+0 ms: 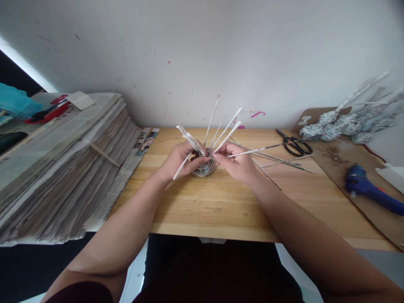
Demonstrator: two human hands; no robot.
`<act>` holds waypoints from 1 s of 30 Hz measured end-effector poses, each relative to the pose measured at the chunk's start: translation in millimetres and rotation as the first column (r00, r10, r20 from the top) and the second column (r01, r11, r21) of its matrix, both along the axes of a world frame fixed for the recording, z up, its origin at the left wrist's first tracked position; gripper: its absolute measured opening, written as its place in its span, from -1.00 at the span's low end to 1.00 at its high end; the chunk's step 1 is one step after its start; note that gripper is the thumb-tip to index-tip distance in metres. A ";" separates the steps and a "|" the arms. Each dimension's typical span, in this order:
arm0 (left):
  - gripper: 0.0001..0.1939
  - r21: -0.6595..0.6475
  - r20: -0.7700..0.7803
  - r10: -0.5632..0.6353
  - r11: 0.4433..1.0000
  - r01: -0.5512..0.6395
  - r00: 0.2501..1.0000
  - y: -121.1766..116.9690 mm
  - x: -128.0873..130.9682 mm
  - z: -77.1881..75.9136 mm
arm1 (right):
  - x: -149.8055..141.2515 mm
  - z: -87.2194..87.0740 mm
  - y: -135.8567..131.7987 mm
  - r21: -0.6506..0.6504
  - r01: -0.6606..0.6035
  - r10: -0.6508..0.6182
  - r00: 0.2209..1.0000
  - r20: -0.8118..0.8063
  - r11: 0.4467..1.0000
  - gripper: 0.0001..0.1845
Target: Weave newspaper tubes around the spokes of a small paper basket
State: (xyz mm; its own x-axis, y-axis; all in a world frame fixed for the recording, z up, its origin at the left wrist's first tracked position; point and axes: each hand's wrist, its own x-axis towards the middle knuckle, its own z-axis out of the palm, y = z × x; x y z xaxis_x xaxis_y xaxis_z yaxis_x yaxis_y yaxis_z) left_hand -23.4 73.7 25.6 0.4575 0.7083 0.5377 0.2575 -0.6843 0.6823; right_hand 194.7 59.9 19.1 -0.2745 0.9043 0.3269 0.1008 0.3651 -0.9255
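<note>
A small round basket (203,169) woven from rolled newspaper sits on the wooden table, with several paper tubes standing up and out from its rim. My left hand (184,160) is closed on the basket's left side, its thumb lying along the rim. At the right rim, my right hand (235,161) pinches a rolled paper tube (257,150), whose dark-tipped end points out to the right. The thumbs of both hands nearly meet over the front edge. My fingers hide the far side of the basket and most of its inside.
A tall stack of newspapers (104,143) stands at the left. Black-handled scissors (295,145) and loose paper tubes (277,159) lie to the right on the table (205,210). A blue glue gun (366,187) rests on cardboard, with woven paper pieces (328,124) behind it near the wall.
</note>
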 end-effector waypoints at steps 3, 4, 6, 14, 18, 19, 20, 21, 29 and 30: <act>-0.74 0.038 0.022 0.059 0.997 -0.060 0.998 -1.0 4.1 -1.7 | -2.3 -2.1 -0.2 -0.005 -0.014 0.014 1.000 -0.027 1.000 -0.84; -0.74 0.055 0.027 0.083 0.995 -0.085 0.996 -1.6 5.5 -2.2 | -3.0 -2.6 -0.3 0.004 -0.009 0.009 1.000 -0.030 1.000 -0.84; -0.74 0.080 0.031 0.119 0.989 -0.121 0.992 -2.8 7.7 -2.8 | -3.9 -2.7 -0.9 0.027 0.014 -0.014 1.000 -0.026 1.000 -0.84; -0.75 0.154 0.003 0.178 0.972 -0.176 0.984 -6.0 10.9 -2.3 | -7.3 3.4 -7.6 0.062 0.047 -0.044 0.998 -0.047 0.997 -0.88; -0.77 0.137 0.005 0.183 0.974 -0.182 0.983 -8.6 13.4 -1.7 | -8.6 4.2 -7.6 -0.112 0.020 -0.038 0.986 -0.161 0.994 -0.76; -0.79 0.126 0.008 0.185 0.975 -0.185 0.983 -9.1 13.9 -2.0 | -8.3 4.5 -6.8 -0.145 0.001 -0.029 0.982 -0.189 0.989 -0.74; -0.80 0.116 0.013 0.187 0.975 -0.187 0.982 -9.5 14.2 -2.6 | -7.5 5.0 -5.7 -0.175 -0.023 -0.016 0.976 -0.218 0.984 -0.72; -0.82 0.107 0.020 0.187 0.976 -0.188 0.982 -9.7 14.4 -3.4 | -6.3 5.6 -4.5 -0.206 -0.049 -0.004 0.969 -0.248 0.977 -0.71; -0.87 0.112 0.116 0.131 0.983 -0.144 0.985 -6.9 14.1 -7.0 | 6.7 5.5 2.9 -0.438 -0.111 -0.036 0.948 -0.315 0.892 -0.60; -0.87 0.112 0.112 0.133 0.983 -0.145 0.985 -7.2 14.0 -6.3 | 6.9 5.2 3.2 -0.451 -0.096 -0.041 0.958 -0.285 0.888 -0.59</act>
